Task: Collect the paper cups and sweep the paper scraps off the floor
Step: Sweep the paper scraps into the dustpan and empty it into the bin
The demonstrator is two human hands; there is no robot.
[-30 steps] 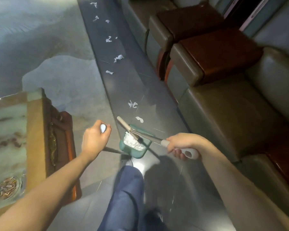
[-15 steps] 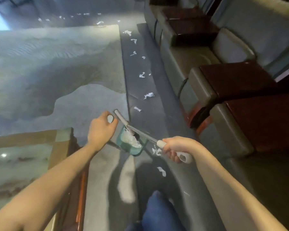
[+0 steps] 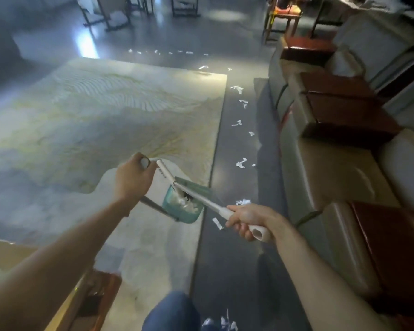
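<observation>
My left hand [image 3: 133,177] grips the top of the long handle of a teal dustpan [image 3: 183,206], which hangs off the floor with white paper scraps heaped inside. My right hand [image 3: 246,219] grips the white broom handle [image 3: 201,199], whose far end crosses over the pan toward my left hand. White paper scraps [image 3: 240,163] lie strewn along the dark floor strip beside the sofas, with one scrap [image 3: 216,223] just below the broom and more at the far end [image 3: 189,53]. No paper cups are in sight.
A large pale rug [image 3: 93,120] covers the floor on the left. Sofas [image 3: 320,163] with dark red wooden armrest tables [image 3: 339,111] line the right side. A wooden table corner [image 3: 14,254] sits at lower left. Chairs stand far back. My knee [image 3: 172,311] shows at the bottom.
My view has lifted and moved forward along the floor strip, bringing the rug and far room into sight. Both hands keep their grips, with the pan and broom still carried in the air.
</observation>
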